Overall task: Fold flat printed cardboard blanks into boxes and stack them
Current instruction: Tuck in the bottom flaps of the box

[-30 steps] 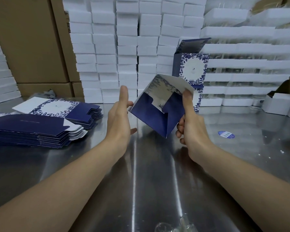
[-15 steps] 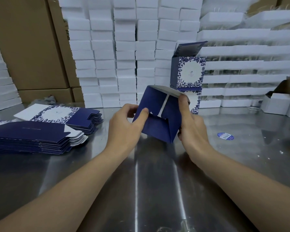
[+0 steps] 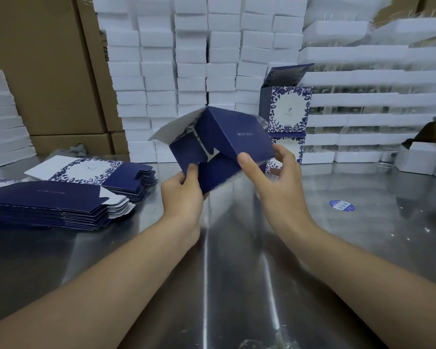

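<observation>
Steel table (image 3: 141, 250) below, I see the box (image 3: 233, 137) turned since before, flaps toward me; left hand (image 3: 183, 197) pinches its lower corner, right hand (image 3: 280, 187) grips its side.

Two hands (image 3: 184, 195) (image 3: 280, 187), three boxes (image 3: 227, 144) (image 3: 290, 109) (image 3: 298, 147), two piles (image 3: 48, 205) (image 3: 126, 172)

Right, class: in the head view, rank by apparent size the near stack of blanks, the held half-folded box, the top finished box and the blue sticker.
1. near stack of blanks
2. half-folded box
3. top finished box; farther back, so real size unsure
4. blue sticker
</observation>
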